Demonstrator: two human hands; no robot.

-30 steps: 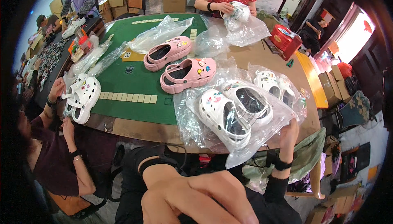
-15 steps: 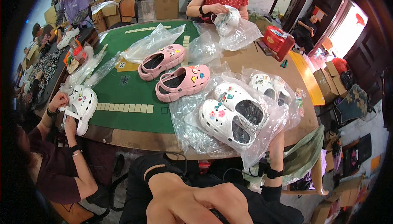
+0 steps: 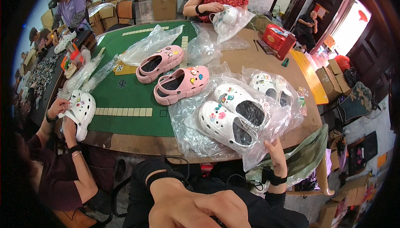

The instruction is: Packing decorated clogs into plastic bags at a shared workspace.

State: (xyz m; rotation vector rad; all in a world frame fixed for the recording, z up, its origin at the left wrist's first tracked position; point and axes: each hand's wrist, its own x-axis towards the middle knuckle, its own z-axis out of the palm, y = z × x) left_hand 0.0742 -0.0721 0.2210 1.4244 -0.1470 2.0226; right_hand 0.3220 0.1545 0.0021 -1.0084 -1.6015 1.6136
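The white clogs (image 3: 227,117) slant forward-left from the nearer right hand (image 3: 276,151), whose grip on the clear bag (image 3: 255,158) is unclear.

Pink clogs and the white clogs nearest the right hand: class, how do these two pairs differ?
The pink clogs lie uncovered; clear plastic covers at least the heels of the white clogs. The pink clogs' toes point right, the white clogs' toes away and left. Both pairs have dark insoles and colourful charms.
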